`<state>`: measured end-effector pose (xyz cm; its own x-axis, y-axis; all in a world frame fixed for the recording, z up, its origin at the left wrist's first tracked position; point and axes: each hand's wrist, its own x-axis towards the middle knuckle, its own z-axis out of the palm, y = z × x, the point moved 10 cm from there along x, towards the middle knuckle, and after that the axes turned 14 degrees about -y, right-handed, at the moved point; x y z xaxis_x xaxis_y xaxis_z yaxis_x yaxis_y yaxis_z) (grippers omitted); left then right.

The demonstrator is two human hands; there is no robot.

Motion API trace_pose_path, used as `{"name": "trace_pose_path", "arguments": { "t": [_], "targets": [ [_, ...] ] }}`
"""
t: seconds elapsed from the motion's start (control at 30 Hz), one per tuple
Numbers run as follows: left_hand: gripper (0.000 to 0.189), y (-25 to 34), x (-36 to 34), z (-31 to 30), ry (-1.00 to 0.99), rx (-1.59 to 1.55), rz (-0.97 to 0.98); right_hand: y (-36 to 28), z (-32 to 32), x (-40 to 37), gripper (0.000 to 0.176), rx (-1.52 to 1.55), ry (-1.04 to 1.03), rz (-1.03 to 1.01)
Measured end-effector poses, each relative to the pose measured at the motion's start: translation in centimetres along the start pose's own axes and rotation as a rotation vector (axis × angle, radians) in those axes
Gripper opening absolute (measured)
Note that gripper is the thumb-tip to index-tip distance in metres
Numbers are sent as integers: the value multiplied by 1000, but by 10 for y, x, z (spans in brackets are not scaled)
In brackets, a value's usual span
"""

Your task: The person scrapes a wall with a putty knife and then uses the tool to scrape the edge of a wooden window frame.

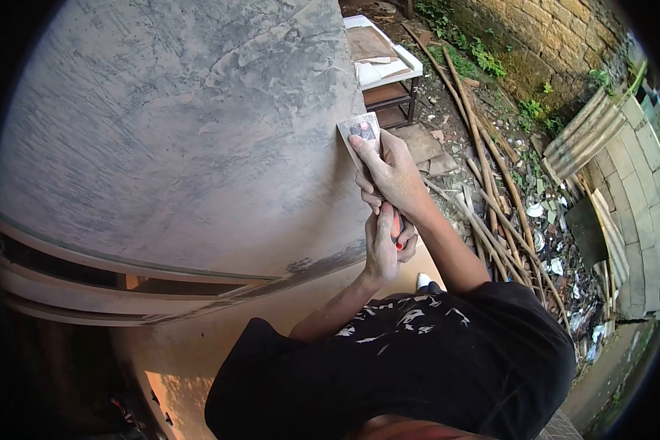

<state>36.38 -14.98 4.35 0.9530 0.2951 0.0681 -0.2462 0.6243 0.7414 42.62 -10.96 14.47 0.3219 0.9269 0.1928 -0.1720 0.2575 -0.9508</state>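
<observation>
A putty knife [372, 121] with a wide metal blade and an orange-and-black handle points up and away from me, its blade at the outer edge of the grey plastered wall [198, 125]. My right hand [397, 176] is closed around its upper part, the thumb pressed flat on the blade face. Lower down, my left hand [383, 249] wraps the handle, whose red-tipped end shows between the fingers. Pale dust coats both hands. Streaks and rough patches of plaster cover the wall surface.
A white-topped rack [389, 70] stands beyond the wall edge. Long bamboo poles [491, 191] lie over rubble and litter on the right, near a corrugated sheet [583, 136] and a block wall [634, 213]. At lower left, a framed opening [125, 275] runs along the wall.
</observation>
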Motion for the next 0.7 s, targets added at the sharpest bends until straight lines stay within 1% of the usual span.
{"name": "trace_pose_path", "arguments": {
  "t": [0.07, 0.17, 0.2, 0.23, 0.3, 0.33, 0.37, 0.43, 0.47, 0.5, 0.57, 0.6, 0.63, 0.67, 0.7],
  "targets": [
    [40, -1, 1, -3, -5, 8, 36, 3, -3, 1, 32, -12, 8, -3],
    [43, 5, -1, 0, 27, 47, 20, 1, -1, 0, 33, -15, 2, -13],
    [44, 9, -1, 3, -11, 100, 39, 0, -2, 0, 33, -37, 12, -23],
    [44, 9, -2, 2, 1, 98, 38, -1, -3, 0, 33, -57, 21, -37],
    [46, 10, -2, 6, -48, 101, 53, -2, -3, -3, 33, -74, 53, -26],
    [41, 9, -4, 3, -83, 81, 40, -2, -3, -3, 32, -63, 58, -61],
    [41, 9, -6, 3, -79, 80, 44, -1, -3, -4, 31, -54, 62, -98],
    [31, 39, -13, -1, 66, 461, 200, -9, -8, -15, 26, -50, 151, -215],
    [37, 34, -20, -13, 105, 543, 223, -11, -12, -23, 21, -224, 222, -222],
    [37, 27, -27, -23, 106, 544, 240, -5, -12, -32, 20, -342, 255, -206],
    [36, 15, -44, -37, 158, 780, 191, 25, 4, -44, 30, -510, 171, -97],
    [40, 8, -56, -41, 166, 719, 174, 49, 14, -51, 35, -546, 112, -74],
    [28, -13, -65, -57, 134, 577, 184, 71, 24, -58, 40, -581, 55, -47],
    [20, -29, -77, -75, 190, 438, 154, 88, 30, -65, 43, -506, 22, 21],
    [17, -45, -88, -91, 244, 297, 123, 105, 34, -70, 47, -430, -9, 91]
  ]
}}
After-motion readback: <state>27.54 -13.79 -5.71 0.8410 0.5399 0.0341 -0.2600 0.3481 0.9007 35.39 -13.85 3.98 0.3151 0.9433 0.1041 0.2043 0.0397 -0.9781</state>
